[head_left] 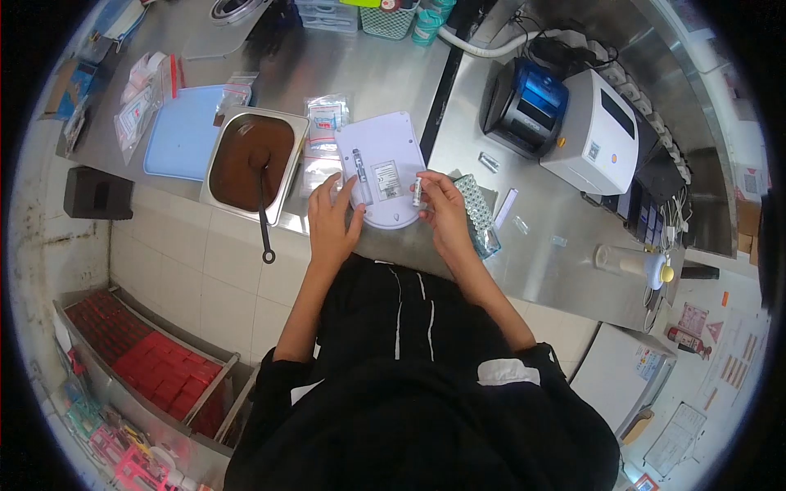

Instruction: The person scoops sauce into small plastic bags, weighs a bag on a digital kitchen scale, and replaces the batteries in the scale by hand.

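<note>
A white, flat device like a kitchen scale [391, 137] lies underside up on the steel counter, showing a label and small feet. Its long battery slot [361, 182] is uncovered on the left side; how many batteries sit inside is hard to make out. My left hand [332, 222] rests with spread fingers on the device's left edge, near the slot's lower end. Between thumb and fingers, my right hand [446, 214] pinches a small battery [417, 192] over the right edge. Just right of that hand is a tray of many upright round-ended pieces, apparently batteries [472, 204].
A steel pan of brown liquid [214, 199] with a black ladle [263, 217] stands at left by a blue board [176, 131]. Wrapped batteries [489, 162], a white strip [506, 207], printers [594, 135] and a clear bottle [626, 260] are at right. Plastic packets [327, 119] lie behind.
</note>
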The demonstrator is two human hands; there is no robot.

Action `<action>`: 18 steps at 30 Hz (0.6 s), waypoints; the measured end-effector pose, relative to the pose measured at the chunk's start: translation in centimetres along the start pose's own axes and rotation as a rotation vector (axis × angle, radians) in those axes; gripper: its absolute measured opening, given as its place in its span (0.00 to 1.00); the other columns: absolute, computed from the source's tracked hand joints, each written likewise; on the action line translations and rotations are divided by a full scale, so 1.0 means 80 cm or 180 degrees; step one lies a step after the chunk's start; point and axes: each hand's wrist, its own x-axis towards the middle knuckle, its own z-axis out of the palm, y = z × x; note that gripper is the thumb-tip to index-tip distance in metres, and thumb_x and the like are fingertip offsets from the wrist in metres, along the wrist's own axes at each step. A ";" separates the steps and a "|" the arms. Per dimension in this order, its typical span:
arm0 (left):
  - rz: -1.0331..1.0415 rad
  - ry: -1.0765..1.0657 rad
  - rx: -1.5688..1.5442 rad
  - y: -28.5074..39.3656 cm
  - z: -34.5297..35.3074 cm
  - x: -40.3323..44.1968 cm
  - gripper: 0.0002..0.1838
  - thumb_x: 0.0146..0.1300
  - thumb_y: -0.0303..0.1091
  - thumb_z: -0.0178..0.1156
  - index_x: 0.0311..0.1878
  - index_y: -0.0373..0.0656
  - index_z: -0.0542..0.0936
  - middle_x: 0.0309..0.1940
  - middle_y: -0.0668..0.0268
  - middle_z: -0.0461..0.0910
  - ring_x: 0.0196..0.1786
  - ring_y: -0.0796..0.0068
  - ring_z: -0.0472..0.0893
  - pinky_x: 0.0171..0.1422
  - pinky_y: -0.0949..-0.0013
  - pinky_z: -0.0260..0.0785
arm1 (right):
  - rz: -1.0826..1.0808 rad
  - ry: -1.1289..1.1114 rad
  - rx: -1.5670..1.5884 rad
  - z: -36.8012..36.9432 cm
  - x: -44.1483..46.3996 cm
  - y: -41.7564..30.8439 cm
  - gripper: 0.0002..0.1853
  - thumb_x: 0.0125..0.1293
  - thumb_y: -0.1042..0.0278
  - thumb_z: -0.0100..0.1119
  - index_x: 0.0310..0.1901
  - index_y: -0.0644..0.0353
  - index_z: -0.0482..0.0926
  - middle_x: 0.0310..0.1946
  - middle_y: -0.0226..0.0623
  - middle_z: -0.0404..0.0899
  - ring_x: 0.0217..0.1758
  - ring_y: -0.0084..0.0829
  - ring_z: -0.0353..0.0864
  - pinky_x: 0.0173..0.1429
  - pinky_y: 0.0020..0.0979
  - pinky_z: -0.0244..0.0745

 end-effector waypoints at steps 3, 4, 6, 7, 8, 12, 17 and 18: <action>-0.0257 0.0072 -0.0278 -0.003 0.002 -0.008 0.27 0.54 0.32 0.59 0.59 0.40 0.67 0.54 0.54 0.67 0.55 0.56 0.67 0.58 0.57 0.60 | 0.0415 -0.0323 0.0324 0.009 0.001 -0.006 0.06 0.63 0.68 0.54 0.42 0.52 0.75 0.29 0.24 0.76 0.27 0.13 0.69 0.27 0.15 0.59; -0.0272 0.0082 -0.0276 -0.006 0.007 -0.013 0.27 0.54 0.32 0.59 0.59 0.40 0.67 0.54 0.54 0.67 0.55 0.56 0.67 0.58 0.57 0.60 | 0.0333 -0.0370 0.0074 0.015 0.001 -0.006 0.06 0.63 0.69 0.55 0.41 0.54 0.75 0.30 0.25 0.76 0.26 0.13 0.69 0.26 0.16 0.60; -0.1065 0.0130 -0.1692 -0.011 0.017 -0.023 0.27 0.59 0.30 0.56 0.61 0.40 0.62 0.53 0.55 0.69 0.53 0.63 0.70 0.58 0.63 0.61 | 0.0255 -0.0427 -0.0186 0.024 0.005 0.001 0.05 0.62 0.69 0.55 0.40 0.55 0.76 0.30 0.26 0.76 0.25 0.14 0.69 0.25 0.18 0.61; -0.1077 0.0137 -0.1693 -0.011 0.020 -0.027 0.27 0.59 0.30 0.56 0.61 0.40 0.62 0.53 0.55 0.69 0.53 0.63 0.70 0.58 0.63 0.61 | -0.0233 -0.0538 -0.0615 0.027 0.011 0.011 0.05 0.61 0.70 0.56 0.39 0.58 0.75 0.28 0.30 0.76 0.26 0.18 0.72 0.24 0.21 0.64; -0.1438 0.0002 -0.2115 -0.011 0.022 -0.031 0.26 0.59 0.27 0.56 0.61 0.38 0.62 0.50 0.56 0.70 0.49 0.68 0.71 0.54 0.67 0.64 | -0.0725 -0.0648 -0.1041 0.030 0.016 0.019 0.06 0.59 0.72 0.57 0.37 0.61 0.75 0.26 0.34 0.76 0.26 0.21 0.74 0.24 0.25 0.66; -0.1617 -0.0197 -0.2616 -0.014 0.027 -0.035 0.22 0.60 0.25 0.54 0.59 0.36 0.63 0.45 0.60 0.72 0.44 0.75 0.72 0.48 0.74 0.67 | -0.2056 -0.0611 -0.2341 0.047 0.026 0.027 0.07 0.55 0.74 0.60 0.35 0.63 0.74 0.27 0.36 0.75 0.24 0.29 0.74 0.27 0.29 0.69; -0.1652 -0.0335 -0.2611 -0.016 0.025 -0.034 0.21 0.61 0.24 0.52 0.58 0.36 0.65 0.42 0.61 0.74 0.44 0.75 0.73 0.48 0.73 0.67 | -0.2602 -0.0785 -0.3190 0.056 0.037 0.046 0.07 0.53 0.73 0.61 0.32 0.64 0.74 0.29 0.41 0.73 0.29 0.41 0.76 0.34 0.34 0.71; -0.1670 -0.0350 -0.2623 -0.016 0.025 -0.034 0.20 0.61 0.24 0.52 0.57 0.36 0.65 0.42 0.61 0.74 0.44 0.76 0.73 0.48 0.74 0.67 | -0.2600 -0.0793 -0.3194 0.056 0.036 0.048 0.07 0.53 0.73 0.61 0.32 0.64 0.74 0.29 0.41 0.73 0.29 0.41 0.76 0.34 0.34 0.71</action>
